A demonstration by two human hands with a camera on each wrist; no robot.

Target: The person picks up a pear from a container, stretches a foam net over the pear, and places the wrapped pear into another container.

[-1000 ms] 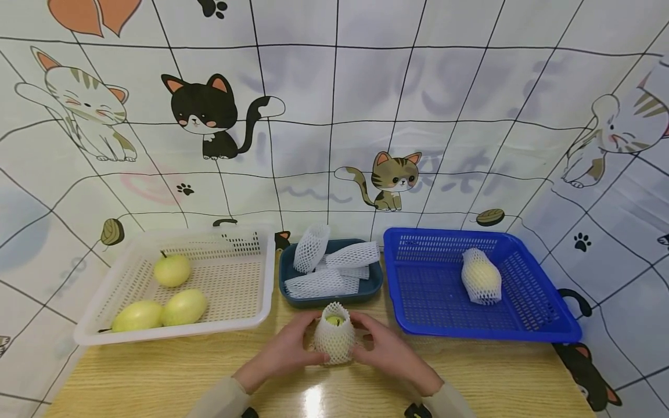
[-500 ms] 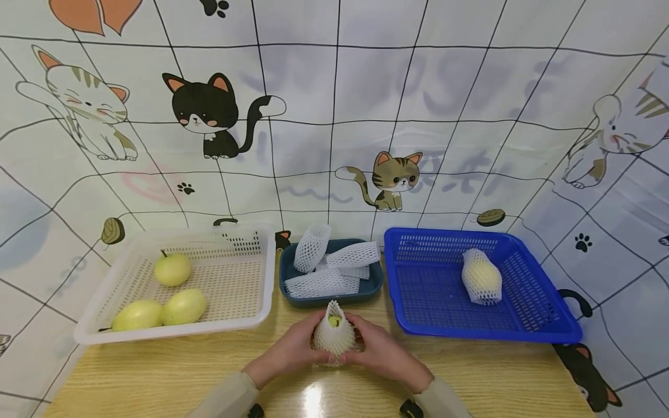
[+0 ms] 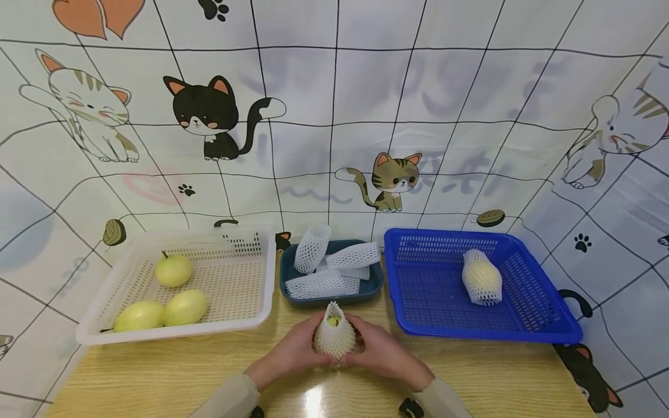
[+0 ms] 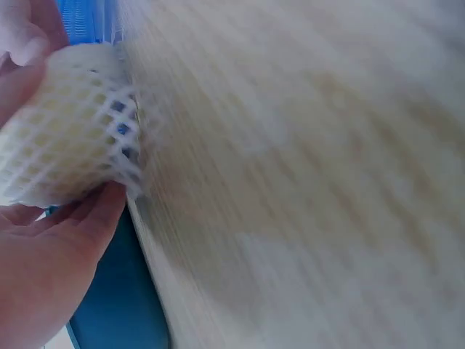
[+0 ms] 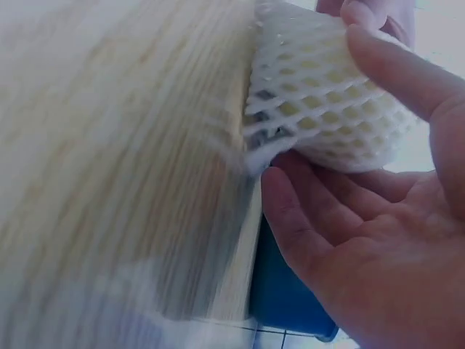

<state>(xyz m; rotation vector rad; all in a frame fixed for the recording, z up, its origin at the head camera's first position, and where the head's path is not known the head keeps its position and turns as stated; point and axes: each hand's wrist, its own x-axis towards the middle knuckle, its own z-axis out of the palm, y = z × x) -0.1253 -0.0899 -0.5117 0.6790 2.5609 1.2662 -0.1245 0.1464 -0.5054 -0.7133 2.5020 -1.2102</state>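
A yellow-green pear stands on the table in a white foam net sleeve, its stem showing through the open top. My left hand and right hand hold it from both sides, the thumbs close together on its near side. In the left wrist view the left hand curls its fingers along the net's edge. From the right wrist, the right hand is seen with its thumb on the net and its fingers around the far side; the net's loose edge reaches down to the wood.
Behind the hands is a dark teal tray with several foam net sleeves. At left, a white basket holds three bare pears. A blue basket at right holds one netted pear. A patterned cloth hangs behind.
Both hands have closed in around the netted pear, and the thumbs have come together in front. The net's top has gone from a round opening to a peaked one.
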